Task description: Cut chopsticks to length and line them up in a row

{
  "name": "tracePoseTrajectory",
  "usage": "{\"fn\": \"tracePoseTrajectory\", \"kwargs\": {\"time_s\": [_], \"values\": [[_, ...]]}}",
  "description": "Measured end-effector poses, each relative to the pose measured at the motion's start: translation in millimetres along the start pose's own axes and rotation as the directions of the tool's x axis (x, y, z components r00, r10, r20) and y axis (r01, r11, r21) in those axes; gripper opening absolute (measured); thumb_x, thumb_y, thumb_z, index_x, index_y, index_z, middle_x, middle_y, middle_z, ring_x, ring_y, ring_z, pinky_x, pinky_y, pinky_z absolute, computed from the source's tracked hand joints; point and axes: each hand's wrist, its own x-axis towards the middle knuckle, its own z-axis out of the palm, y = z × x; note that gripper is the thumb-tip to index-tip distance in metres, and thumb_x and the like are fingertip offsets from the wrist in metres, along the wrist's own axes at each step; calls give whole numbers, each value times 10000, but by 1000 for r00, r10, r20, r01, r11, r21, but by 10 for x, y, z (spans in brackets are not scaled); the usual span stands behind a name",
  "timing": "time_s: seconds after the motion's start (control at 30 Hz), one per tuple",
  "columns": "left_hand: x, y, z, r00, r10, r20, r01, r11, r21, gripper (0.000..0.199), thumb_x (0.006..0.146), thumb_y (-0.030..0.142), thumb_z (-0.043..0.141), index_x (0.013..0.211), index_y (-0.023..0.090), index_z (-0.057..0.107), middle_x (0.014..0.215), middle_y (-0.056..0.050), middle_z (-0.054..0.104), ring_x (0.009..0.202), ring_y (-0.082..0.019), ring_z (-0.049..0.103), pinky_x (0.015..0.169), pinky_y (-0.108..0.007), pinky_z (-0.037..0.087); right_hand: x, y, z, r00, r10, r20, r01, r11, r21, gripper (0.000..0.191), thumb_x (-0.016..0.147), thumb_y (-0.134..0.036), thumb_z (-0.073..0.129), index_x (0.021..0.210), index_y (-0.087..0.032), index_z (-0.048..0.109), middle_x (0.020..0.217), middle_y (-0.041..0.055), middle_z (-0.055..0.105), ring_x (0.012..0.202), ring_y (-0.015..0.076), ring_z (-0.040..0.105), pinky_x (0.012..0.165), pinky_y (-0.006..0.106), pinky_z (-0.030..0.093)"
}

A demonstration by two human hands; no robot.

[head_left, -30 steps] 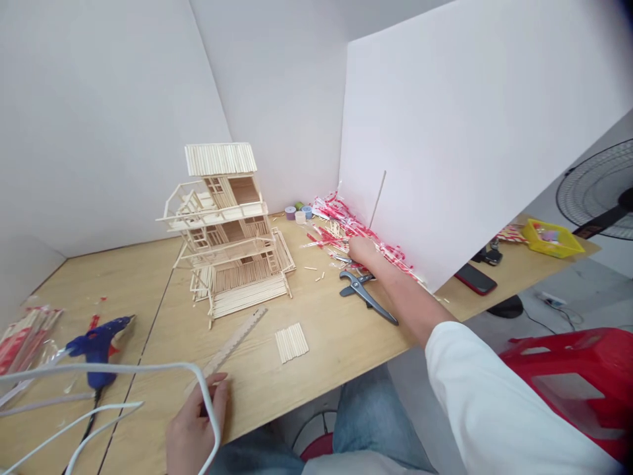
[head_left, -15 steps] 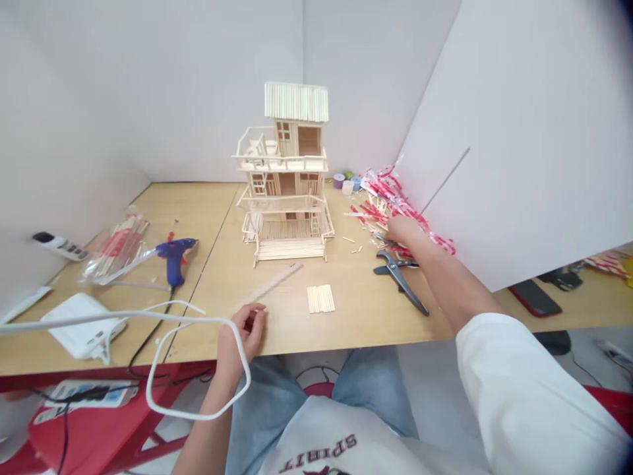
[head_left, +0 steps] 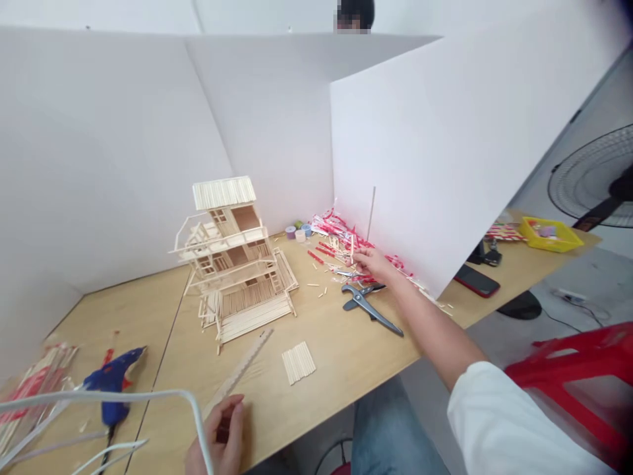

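At the near edge of the tabletop (head_left: 336,369), the left hand (head_left: 220,432) is loosely curled beside the near end of the ruler (head_left: 247,363); whether anything is held under the fingers I cannot tell. A white cable (head_left: 123,396) crosses the view in front of this hand, so a quick lift could snag it. To the left lies the glue gun (head_left: 113,389); if its tip is hot, a careless reach might burn skin. Beside it, a clear bag (head_left: 37,389) holds sticks with red bands.

Further in is the flat stick panel (head_left: 298,363), loose enough to be nudged askew by a sleeve. The pliers (head_left: 370,310) lie near the right forearm, which could knock them on its way back.

Beyond them the right hand (head_left: 364,258) pinches a small pale piece (head_left: 353,245) upright between thumb and fingers, above the wrappers (head_left: 336,223). A weak pinch could drop it among them, where it would be hard to find. The stick house (head_left: 242,264) has thin railings that a bump would likely snap.

Behind stand small tubs (head_left: 290,232), contents unclear. Far right, a yellow basket (head_left: 554,246) holds small pale and pinkish things.
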Motion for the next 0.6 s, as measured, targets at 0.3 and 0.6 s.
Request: {"fn": "tracePoseTrajectory", "kwargs": {"time_s": [0.3,0.6], "values": [[61,952,442,929,314,194,-302,949,-89,320,909,481,588,987,198,716,771,-30,718,545,-123,574,463,-196,493,-499,177,-176,970,142,-199,-156,986,-59,196,908,-240,511,853,-143,672,779,72,740,658,165,658,614,244,474],[-324,386,139,988,48,147,-63,993,97,430,866,584,588,1004,198,717,864,-55,760,628,-173,687,530,-235,553,-872,297,-962,946,256,-199,-320,836,-445,180,888,-295,651,947,-153,744,975,140,758,919,233,684,815,282,450]]}}
